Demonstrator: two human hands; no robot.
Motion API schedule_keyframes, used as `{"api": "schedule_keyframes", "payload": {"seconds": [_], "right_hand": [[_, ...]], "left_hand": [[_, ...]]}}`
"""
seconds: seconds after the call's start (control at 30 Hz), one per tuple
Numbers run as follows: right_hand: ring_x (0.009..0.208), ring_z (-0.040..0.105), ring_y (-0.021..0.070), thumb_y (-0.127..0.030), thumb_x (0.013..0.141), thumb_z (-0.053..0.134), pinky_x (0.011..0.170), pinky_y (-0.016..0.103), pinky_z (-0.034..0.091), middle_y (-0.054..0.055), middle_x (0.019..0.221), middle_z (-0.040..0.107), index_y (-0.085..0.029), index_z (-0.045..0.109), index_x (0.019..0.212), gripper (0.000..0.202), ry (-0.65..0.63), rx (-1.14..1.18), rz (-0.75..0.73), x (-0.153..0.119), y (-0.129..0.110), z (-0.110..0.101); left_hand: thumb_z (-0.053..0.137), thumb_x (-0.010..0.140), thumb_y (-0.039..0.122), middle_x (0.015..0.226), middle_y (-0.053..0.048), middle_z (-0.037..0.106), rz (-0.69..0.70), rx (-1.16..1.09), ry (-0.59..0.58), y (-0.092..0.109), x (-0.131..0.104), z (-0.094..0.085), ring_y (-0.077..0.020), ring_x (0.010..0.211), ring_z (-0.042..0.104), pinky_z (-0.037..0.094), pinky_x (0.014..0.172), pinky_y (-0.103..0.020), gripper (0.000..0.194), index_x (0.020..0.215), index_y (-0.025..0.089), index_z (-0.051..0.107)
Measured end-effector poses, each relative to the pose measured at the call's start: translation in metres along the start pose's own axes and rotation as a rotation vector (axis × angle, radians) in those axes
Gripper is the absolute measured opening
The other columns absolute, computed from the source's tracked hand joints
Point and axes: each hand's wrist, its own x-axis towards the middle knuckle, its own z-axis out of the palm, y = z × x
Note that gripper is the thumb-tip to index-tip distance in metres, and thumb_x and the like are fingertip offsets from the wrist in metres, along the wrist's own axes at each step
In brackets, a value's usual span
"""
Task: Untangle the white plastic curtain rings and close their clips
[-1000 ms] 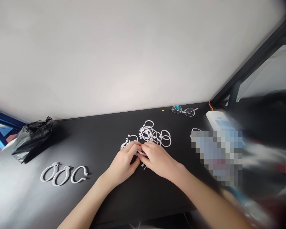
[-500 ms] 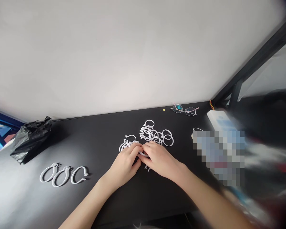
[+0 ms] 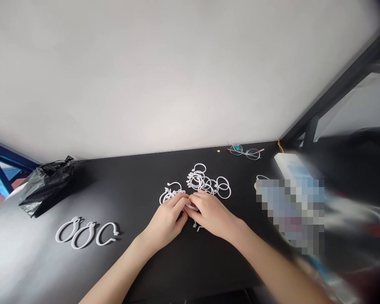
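My left hand (image 3: 170, 213) and my right hand (image 3: 209, 213) meet over the black table, fingertips together. Between them is a white plastic ring (image 3: 191, 207), mostly covered by the fingers; both hands are closed on it. Just beyond the left hand lies a small heap of white rings (image 3: 169, 195). A larger pile of thin white rings (image 3: 198, 180) spreads beyond the right hand. Below the right fingers, the ends of another white ring (image 3: 196, 226) stick out. Off to the left, two white rings (image 3: 83, 235) overlap, with an open C-shaped ring (image 3: 106, 233) beside them.
A crumpled black plastic bag (image 3: 47, 183) sits at the table's left back corner. Eyeglasses (image 3: 245, 152) and a tiny yellow piece (image 3: 218, 151) lie near the wall. At right are a white box (image 3: 286, 162), a blurred-out item (image 3: 291, 215) and cables.
The whole view has shifted slightly, so the table sits a little lower in the picture. Both hands keep their grip on the ring, with hardly any movement.
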Motion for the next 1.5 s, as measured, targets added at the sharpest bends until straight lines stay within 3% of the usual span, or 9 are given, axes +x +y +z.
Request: {"api": "schedule_keyframes", "payload": {"seconds": [0.23, 0.63, 0.77, 0.97, 1.13, 1.5], "right_hand": [[0.075, 0.053, 0.0175, -0.006, 0.089, 0.051, 0.068, 0.03, 0.046, 0.004, 0.074, 0.059, -0.015, 0.056, 0.075, 0.018, 0.028, -0.029, -0.056, 0.001, 0.002, 0.003], [0.075, 0.053, 0.0175, -0.007, 0.089, 0.051, 0.071, 0.031, 0.046, 0.003, 0.072, 0.06, -0.017, 0.053, 0.074, 0.018, 0.114, 0.045, -0.05, 0.004, 0.003, 0.01], [0.076, 0.053, 0.0173, -0.005, 0.085, 0.052, 0.07, 0.029, 0.046, 0.002, 0.073, 0.058, -0.018, 0.052, 0.073, 0.017, 0.201, 0.099, -0.062, 0.005, 0.005, 0.013], [0.082, 0.057, 0.0178, -0.01, 0.085, 0.055, 0.078, 0.032, 0.049, 0.004, 0.084, 0.062, -0.018, 0.056, 0.084, 0.009, 0.325, 0.183, -0.143, 0.005, 0.006, 0.019], [0.087, 0.059, 0.0179, -0.017, 0.086, 0.058, 0.081, 0.032, 0.05, 0.005, 0.09, 0.063, -0.019, 0.057, 0.088, 0.003, 0.391, 0.251, -0.209, 0.005, 0.003, 0.021], [0.081, 0.057, 0.0173, -0.013, 0.084, 0.061, 0.076, 0.033, 0.051, 0.003, 0.077, 0.063, -0.02, 0.059, 0.083, 0.007, 0.548, 0.272, -0.34, 0.009, 0.001, 0.028]], "left_hand": [[0.04, 0.091, 0.008, 0.109, -0.007, 0.06, -0.006, -0.031, 0.041, -0.001, 0.001, 0.001, -0.0168, 0.087, 0.063, 0.053, 0.076, -0.03, 0.022, 0.102, 0.022, 0.053], [0.041, 0.09, 0.008, 0.109, -0.007, 0.062, 0.006, 0.01, 0.137, -0.003, 0.0, 0.003, -0.0212, 0.096, 0.059, 0.051, 0.084, -0.037, 0.023, 0.101, 0.022, 0.056], [0.045, 0.09, 0.011, 0.109, -0.007, 0.064, -0.025, -0.166, 0.213, -0.001, 0.001, 0.001, -0.0205, 0.101, 0.061, 0.05, 0.088, -0.036, 0.019, 0.098, 0.022, 0.058], [0.054, 0.088, 0.021, 0.111, -0.009, 0.067, -0.219, -0.566, 0.26, -0.004, 0.005, -0.004, -0.0216, 0.101, 0.065, 0.052, 0.09, -0.037, 0.011, 0.094, 0.019, 0.062], [0.063, 0.085, 0.03, 0.114, -0.009, 0.067, -0.372, -0.875, 0.293, -0.008, 0.007, -0.011, -0.0233, 0.102, 0.065, 0.052, 0.089, -0.038, 0.015, 0.095, 0.019, 0.062], [0.068, 0.083, 0.032, 0.108, -0.005, 0.065, -0.456, -1.012, 0.298, -0.01, 0.008, -0.015, -0.0201, 0.098, 0.061, 0.048, 0.08, -0.03, 0.019, 0.099, 0.021, 0.062]]}}
